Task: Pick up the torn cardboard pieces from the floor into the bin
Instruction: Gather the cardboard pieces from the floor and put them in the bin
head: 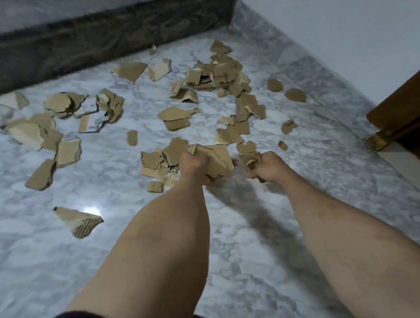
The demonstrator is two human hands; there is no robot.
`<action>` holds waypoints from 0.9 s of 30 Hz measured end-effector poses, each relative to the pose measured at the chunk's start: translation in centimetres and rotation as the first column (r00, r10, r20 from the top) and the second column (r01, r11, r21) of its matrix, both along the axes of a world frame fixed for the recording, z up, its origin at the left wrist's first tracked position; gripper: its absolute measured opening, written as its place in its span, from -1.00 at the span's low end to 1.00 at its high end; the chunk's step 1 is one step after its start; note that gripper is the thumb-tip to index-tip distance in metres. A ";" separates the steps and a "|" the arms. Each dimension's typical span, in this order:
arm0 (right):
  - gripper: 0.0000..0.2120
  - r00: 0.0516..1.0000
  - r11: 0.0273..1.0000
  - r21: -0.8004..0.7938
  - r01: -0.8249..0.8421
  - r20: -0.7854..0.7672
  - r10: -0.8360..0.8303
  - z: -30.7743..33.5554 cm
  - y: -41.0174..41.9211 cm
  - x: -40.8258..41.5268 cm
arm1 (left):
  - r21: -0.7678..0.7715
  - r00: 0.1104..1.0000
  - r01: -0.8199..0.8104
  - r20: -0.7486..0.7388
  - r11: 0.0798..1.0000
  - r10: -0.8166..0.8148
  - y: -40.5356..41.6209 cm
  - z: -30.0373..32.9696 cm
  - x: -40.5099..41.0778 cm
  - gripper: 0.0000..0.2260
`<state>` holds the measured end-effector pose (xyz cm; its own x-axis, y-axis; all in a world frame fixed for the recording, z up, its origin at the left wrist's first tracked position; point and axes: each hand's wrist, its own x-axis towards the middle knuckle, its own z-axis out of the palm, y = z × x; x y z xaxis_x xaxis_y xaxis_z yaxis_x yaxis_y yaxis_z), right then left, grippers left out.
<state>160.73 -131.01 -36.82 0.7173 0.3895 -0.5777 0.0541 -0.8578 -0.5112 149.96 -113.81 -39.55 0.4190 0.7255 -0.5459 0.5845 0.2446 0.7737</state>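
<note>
Gathering scraps, the left hand (194, 165) clutched several torn brown cardboard pieces (217, 159); the right hand (265, 167) pinched a small crumpled brown scrap (251, 159). Both needed firm grips, since the bin was out of view.

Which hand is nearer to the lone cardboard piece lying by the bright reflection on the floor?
Left. The left hand, gripping cardboard, is up and to the right of the lone cardboard piece; the right hand, also gripping scraps, is farther right, beyond the left.

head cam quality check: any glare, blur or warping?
Head view: bright glare patch on the glossy grey marble floor beside a torn brown cardboard piece; wide-angle bending at the edges; slight motion blur at both hands; arm shadows fall dark between the forearms.
</note>
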 end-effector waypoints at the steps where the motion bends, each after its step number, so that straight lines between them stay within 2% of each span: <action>1: -0.78 1.000 1.000 0.012 0.029 0.010 -0.029 0.2 0.8 0.2 | 0.019 1.000 -0.003 -0.011 1.000 0.003 0.5 0.4 0.0 -0.88; 4: -0.78 0.995 0.992 0.080 0.101 -0.012 -0.100 -0.9 2.4 1.2 | 0.094 0.993 0.048 -0.110 0.994 -0.037 3.0 0.3 -0.3 -0.82; 7: -0.64 0.992 0.988 0.088 0.123 0.025 -0.126 -2.9 3.3 2.9 | 0.190 0.959 0.106 -0.280 0.976 -0.050 5.9 -1.1 -0.2 -0.76; 10: -0.53 0.991 0.986 0.116 0.122 0.048 -0.128 -5.0 4.5 5.0 | 0.284 0.870 0.095 -0.489 0.954 0.059 7.7 -2.2 0.5 -0.64; 12: -0.53 0.993 0.987 0.128 0.098 0.051 -0.105 -5.6 5.5 6.3 | 0.243 0.824 0.069 -0.560 0.968 0.082 8.3 -2.7 1.2 -0.66; 14: -0.52 0.997 0.993 0.111 0.034 0.069 -0.042 -6.0 7.0 7.4 | 0.168 0.815 0.089 -0.579 0.982 0.025 8.7 -3.4 1.9 -0.56; 15: -0.41 0.997 0.995 0.100 -0.017 0.078 0.009 -6.0 7.9 8.0 | 0.157 0.804 0.127 -0.595 0.980 -0.009 8.6 -3.7 2.1 -0.49; 17: -0.01 0.986 0.987 0.070 -0.142 0.101 0.135 -6.3 9.7 8.8 | 0.185 0.801 0.227 -0.594 0.956 -0.075 8.2 -4.3 3.0 -0.40; 18: 0.10 0.967 0.974 0.018 -0.225 0.126 0.221 -6.6 10.5 9.1 | 0.215 0.821 0.248 -0.564 0.945 -0.087 8.0 -4.7 3.5 -0.37; 19: 0.11 0.938 0.950 -0.060 -0.307 0.146 0.313 -6.6 11.2 9.4 | 0.223 0.840 0.244 -0.534 0.944 -0.092 7.6 -4.8 3.9 -0.35; 22: -0.08 0.868 0.865 -0.263 -0.427 0.146 0.474 -6.8 11.9 10.1 | 0.248 0.877 0.230 -0.472 0.941 -0.090 6.7 -4.8 4.4 -0.40; 24: -0.12 0.825 0.829 -0.332 -0.449 0.201 0.527 -6.5 12.0 10.4 | 0.230 0.879 0.246 -0.462 0.942 -0.117 6.2 -4.8 4.3 -0.44; 27: -0.07 0.771 0.802 -0.358 -0.479 0.265 0.579 -6.6 11.9 10.7 | 0.219 0.913 0.229 -0.388 0.949 -0.130 5.9 -5.0 4.1 -0.46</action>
<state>171.47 -119.07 -43.41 0.6087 0.6417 -0.4667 0.6671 -0.7323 -0.1369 154.03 -107.90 -44.51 0.3630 0.7909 -0.4927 0.8517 -0.0672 0.5197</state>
